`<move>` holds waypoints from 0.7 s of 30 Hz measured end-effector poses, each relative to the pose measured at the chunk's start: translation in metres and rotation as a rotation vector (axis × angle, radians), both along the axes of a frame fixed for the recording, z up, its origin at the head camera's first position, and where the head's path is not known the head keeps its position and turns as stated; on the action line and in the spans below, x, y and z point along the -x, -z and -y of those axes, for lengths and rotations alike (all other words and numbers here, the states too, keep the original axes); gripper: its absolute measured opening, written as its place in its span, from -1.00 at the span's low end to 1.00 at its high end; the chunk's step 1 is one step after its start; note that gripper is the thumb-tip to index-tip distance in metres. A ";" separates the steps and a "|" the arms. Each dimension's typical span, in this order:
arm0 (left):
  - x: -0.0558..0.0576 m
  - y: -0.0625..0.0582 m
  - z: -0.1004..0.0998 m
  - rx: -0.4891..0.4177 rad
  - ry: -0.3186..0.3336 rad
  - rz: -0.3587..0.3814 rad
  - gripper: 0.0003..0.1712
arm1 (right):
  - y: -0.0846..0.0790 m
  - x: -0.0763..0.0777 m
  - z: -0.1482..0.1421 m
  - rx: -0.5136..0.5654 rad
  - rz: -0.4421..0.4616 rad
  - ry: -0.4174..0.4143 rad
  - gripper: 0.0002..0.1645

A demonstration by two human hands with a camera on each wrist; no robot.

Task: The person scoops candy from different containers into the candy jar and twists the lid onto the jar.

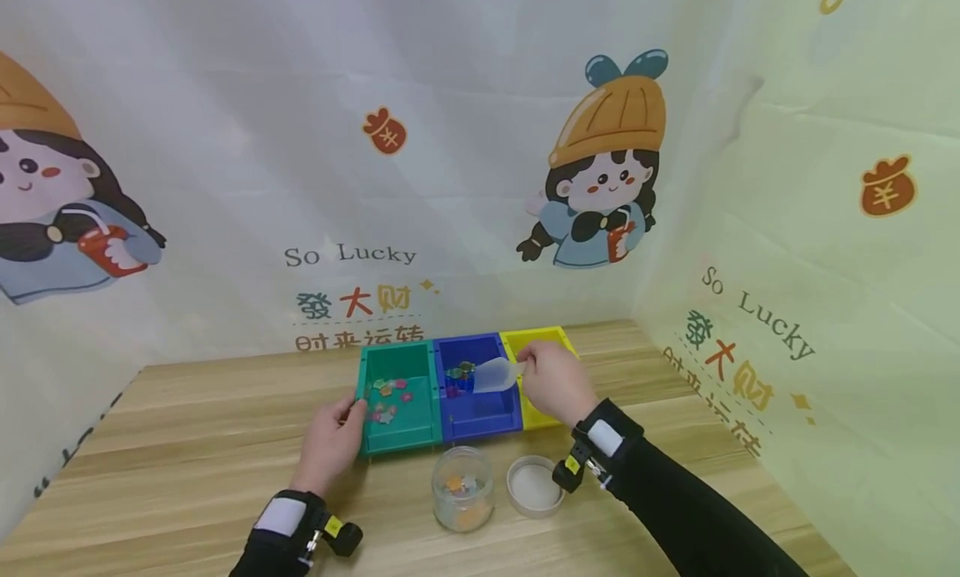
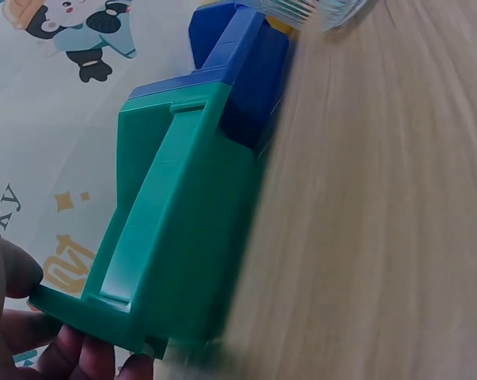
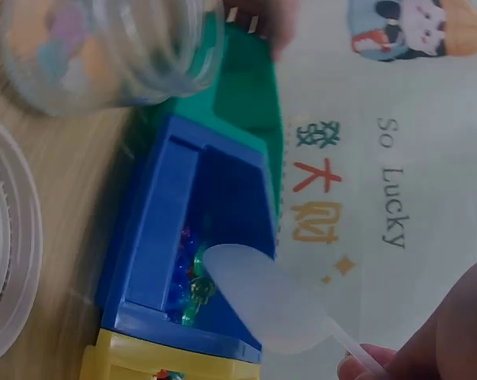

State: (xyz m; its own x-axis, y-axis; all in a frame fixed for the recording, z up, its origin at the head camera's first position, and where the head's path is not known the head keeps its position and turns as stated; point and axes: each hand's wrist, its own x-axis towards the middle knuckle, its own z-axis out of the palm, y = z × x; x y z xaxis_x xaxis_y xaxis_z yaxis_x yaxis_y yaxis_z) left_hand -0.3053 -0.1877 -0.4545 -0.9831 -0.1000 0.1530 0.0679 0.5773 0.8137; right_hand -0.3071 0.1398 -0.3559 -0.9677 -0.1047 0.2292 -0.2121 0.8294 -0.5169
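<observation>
My right hand [image 1: 557, 381] grips the thin handle of a translucent white plastic scoop [image 1: 495, 375], whose bowl is over the blue bin [image 1: 483, 425]. Inside that bin, shiny blue and green beads [image 3: 192, 289] lie close to the scoop's edge; whether the scoop holds any cannot be told. At the left end of the joined bins, my left hand [image 1: 330, 439] holds the outer rim of the green bin [image 1: 405, 440], thumb above and fingers beneath in the left wrist view. Pink, yellow and pale small pieces [image 1: 388, 398] are scattered in the green bin.
A clear jar [image 1: 463, 514] with coloured pieces inside stands in front of the bins, open at the top. Beside it lies a white round lid [image 1: 535, 487]. The yellow bin [image 1: 543, 337], partly behind my right hand, holds a few small pieces. A printed curtain [image 1: 465, 185] hangs behind the table.
</observation>
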 end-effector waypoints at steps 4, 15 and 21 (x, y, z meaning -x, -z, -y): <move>-0.001 -0.001 -0.001 -0.043 0.001 0.007 -0.40 | 0.003 -0.001 0.014 -0.128 -0.053 -0.013 -0.67; -0.002 0.000 0.001 -0.096 0.003 0.035 -0.41 | 0.019 0.001 0.043 -0.320 -0.114 -0.011 -0.73; -0.004 0.001 0.003 -0.109 0.023 0.052 -0.40 | 0.026 0.007 0.054 -0.341 -0.066 -0.008 -0.78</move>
